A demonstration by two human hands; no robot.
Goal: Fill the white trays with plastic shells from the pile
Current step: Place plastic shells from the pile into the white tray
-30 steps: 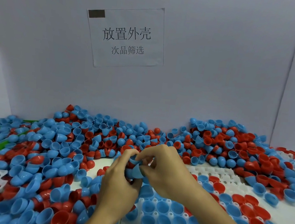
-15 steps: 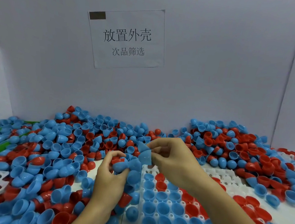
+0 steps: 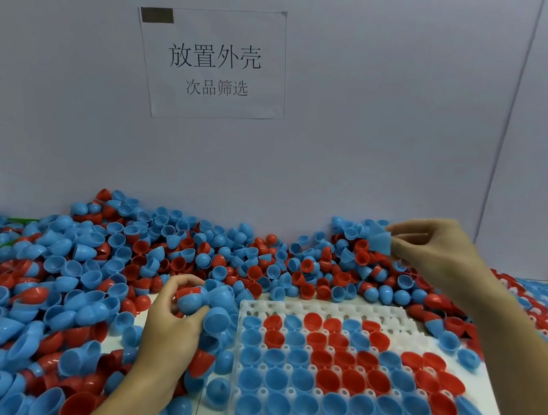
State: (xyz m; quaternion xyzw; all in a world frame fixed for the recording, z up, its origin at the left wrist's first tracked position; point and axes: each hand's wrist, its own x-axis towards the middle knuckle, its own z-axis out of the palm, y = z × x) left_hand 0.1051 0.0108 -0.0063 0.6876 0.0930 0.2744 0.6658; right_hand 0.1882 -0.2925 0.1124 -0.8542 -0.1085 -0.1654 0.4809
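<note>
Overhead, wall sign [image 3: 212, 63], seemingly "放置外壳 次品筛选"

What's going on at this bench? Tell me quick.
A person is filling a white tray with plastic shells from the pile of blue and red ones. The right hand is raised over the far side of the pile, pinching a blue shell. The left hand grips a nested stack of blue shells beside the tray. Most of the tray's pockets hold shells; its far rows are empty.
</note>
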